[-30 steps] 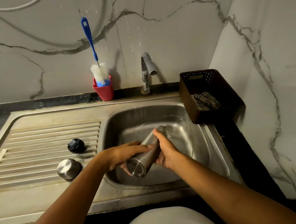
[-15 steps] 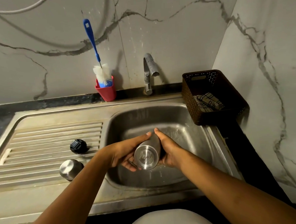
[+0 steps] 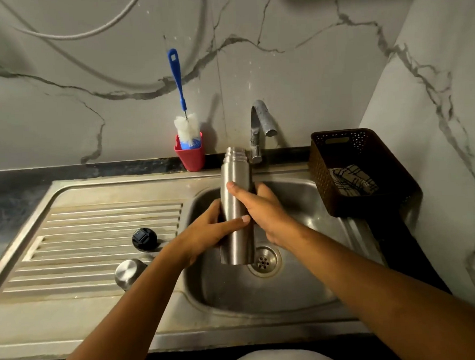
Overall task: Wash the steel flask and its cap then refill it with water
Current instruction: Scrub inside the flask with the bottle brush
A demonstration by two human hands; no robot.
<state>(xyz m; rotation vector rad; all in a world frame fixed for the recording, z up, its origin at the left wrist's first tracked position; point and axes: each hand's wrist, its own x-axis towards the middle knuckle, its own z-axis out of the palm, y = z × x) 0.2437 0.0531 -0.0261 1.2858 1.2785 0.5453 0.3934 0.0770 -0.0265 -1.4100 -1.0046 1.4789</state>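
The steel flask (image 3: 234, 177) stands upright over the sink basin (image 3: 298, 282), its open neck at the top, left of the tap (image 3: 260, 122). My left hand (image 3: 206, 231) grips its lower body from the left, thumb across the front. My right hand (image 3: 257, 209) wraps the middle from the right. No water runs from the tap. On the ribbed drainboard (image 3: 95, 238) lie a black inner cap (image 3: 144, 239) and a steel outer cap (image 3: 129, 272), dome up, partly behind my left forearm.
A blue-handled bottle brush (image 3: 183, 110) stands in a red cup (image 3: 190, 156) at the back wall. A brown perforated basket (image 3: 369, 177) holding a checked cloth (image 3: 352, 182) sits right of the basin. The drain (image 3: 263, 260) shows beside the flask's base. Marble walls close the back and right.
The flask went from tilted mouth-down into the basin to standing upright with its neck at the top. Both hands kept hold and rose with it.
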